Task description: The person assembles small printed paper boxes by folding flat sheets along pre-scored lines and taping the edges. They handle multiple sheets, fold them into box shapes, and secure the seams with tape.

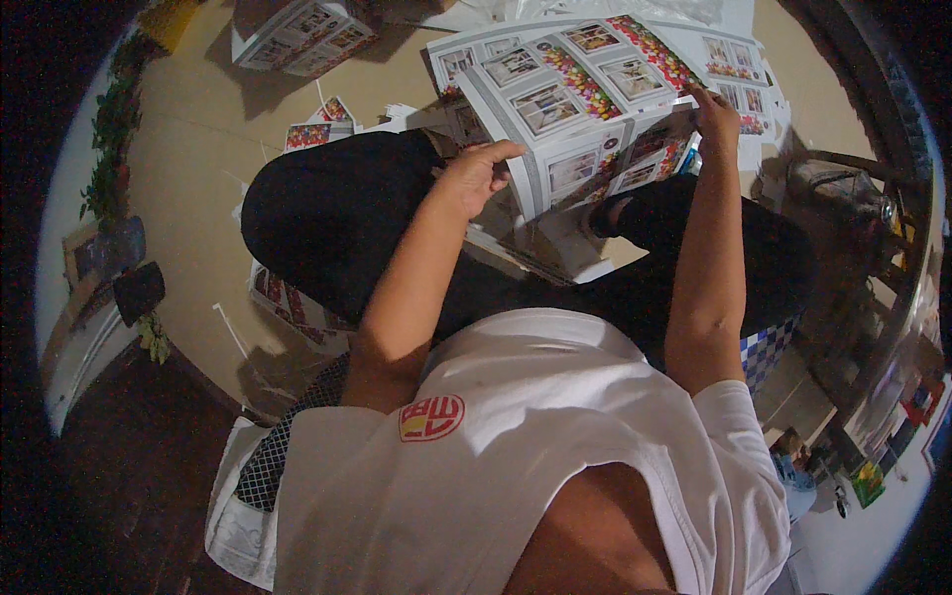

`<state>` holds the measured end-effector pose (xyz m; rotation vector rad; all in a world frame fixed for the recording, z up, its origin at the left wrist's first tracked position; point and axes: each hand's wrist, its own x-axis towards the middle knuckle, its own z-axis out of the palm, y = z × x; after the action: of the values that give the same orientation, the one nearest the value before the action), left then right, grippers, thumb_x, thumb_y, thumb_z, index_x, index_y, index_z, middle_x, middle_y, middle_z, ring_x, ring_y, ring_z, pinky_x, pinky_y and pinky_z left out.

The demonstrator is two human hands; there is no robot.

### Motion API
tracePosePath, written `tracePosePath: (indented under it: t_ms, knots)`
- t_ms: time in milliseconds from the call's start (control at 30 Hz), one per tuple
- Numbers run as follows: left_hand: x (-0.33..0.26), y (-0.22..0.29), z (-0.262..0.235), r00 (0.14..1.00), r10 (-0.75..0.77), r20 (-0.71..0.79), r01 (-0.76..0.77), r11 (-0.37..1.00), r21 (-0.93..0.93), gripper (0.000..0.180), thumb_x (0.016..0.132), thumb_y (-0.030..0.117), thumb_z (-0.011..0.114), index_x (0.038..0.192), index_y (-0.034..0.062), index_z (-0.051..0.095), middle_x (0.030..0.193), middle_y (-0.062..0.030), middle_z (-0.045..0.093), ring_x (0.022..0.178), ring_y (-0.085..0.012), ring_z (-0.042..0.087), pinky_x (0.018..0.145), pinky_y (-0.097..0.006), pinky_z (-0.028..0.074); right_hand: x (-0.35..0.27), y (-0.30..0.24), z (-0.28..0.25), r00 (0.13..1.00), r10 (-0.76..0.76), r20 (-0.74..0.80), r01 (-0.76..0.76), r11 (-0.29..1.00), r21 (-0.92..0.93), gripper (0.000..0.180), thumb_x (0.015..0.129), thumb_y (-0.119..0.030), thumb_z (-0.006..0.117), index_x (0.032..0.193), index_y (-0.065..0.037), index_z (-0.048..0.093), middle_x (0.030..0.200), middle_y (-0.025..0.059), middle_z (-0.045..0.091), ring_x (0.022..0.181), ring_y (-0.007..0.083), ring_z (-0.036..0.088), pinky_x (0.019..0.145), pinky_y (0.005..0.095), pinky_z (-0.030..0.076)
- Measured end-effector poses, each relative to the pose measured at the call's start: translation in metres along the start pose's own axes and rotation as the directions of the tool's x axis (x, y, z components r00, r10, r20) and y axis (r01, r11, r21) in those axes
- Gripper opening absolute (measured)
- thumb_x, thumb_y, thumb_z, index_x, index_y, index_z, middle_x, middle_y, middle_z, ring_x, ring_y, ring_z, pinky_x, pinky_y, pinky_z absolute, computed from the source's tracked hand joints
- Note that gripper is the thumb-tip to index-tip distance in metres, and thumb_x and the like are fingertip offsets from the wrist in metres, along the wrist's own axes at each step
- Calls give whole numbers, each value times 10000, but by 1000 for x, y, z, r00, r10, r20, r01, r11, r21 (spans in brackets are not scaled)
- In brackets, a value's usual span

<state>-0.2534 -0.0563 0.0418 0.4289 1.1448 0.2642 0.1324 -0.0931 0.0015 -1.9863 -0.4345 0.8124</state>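
Between my knees I hold a printed cardboard sheet [605,119], bent along a fold so that one panel lies on top and another hangs down towards me. It is white and grey, with small framed pictures and bands of coloured dots. My left hand [478,177] pinches its near left corner, thumb on top and fingers curled below. At the right end of the fold my right hand [716,117] grips the edge, its fingers partly hidden. Behind and under the sheet lie more flat printed sheets [734,74] of the same pattern.
A folded printed box [302,40] stands at the back left on the tan floor [188,198]. Printed scraps [319,127] lie beside my left knee. To the right is a dark bag [843,188] near shelving. Clear plastic wrap [615,10] lies at the far edge.
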Motion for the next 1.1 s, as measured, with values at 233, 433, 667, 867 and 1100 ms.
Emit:
tracePosePath:
  t_ms: [233, 433, 667, 867, 1100]
  knots:
    - [0, 3, 3, 1000, -15, 15, 16, 992, -123, 116, 745, 97, 736, 812, 104, 641, 738, 22, 610, 563, -67, 474, 447, -197, 339, -2, 0, 8, 997, -23, -75, 29, 997, 70, 243, 781, -210, 713, 897, 1, 675, 757, 46, 628, 633, 124, 541, 591, 270, 430]
    - [-2, 7, 2, 998, -46, 36, 51, 988, -143, 120, 745, 77, 734, 799, 75, 627, 718, 6, 588, 545, -74, 463, 409, -191, 308, -4, 2, 10, 996, -4, -85, 16, 990, 141, 235, 775, -197, 714, 871, 13, 670, 746, 39, 619, 639, 126, 536, 597, 267, 430]
    - [-1, 8, -1, 993, -57, 104, 73, 985, -159, 127, 742, 48, 732, 804, 68, 623, 718, -3, 576, 550, -74, 454, 405, -194, 294, -7, 3, 14, 994, -49, -98, 68, 977, 202, 204, 782, -169, 696, 866, 16, 673, 745, 50, 628, 643, 128, 555, 590, 256, 432]
    - [-3, 11, -2, 989, -70, 133, 93, 981, -168, 127, 744, 33, 730, 798, 55, 617, 715, -8, 572, 554, -76, 457, 407, -201, 287, 8, 17, 9, 992, -58, -111, 69, 993, 93, 268, 764, -207, 736, 874, 26, 663, 747, 76, 649, 626, 146, 581, 572, 289, 469]
    - [-1, 10, -7, 982, -68, 174, 99, 979, -179, 136, 736, 22, 733, 792, 47, 611, 704, -19, 560, 553, -83, 448, 411, -209, 283, -6, 5, 18, 986, -100, -135, 121, 981, 152, 114, 773, -120, 689, 734, -27, 638, 643, -3, 560, 552, 95, 485, 507, 245, 363]
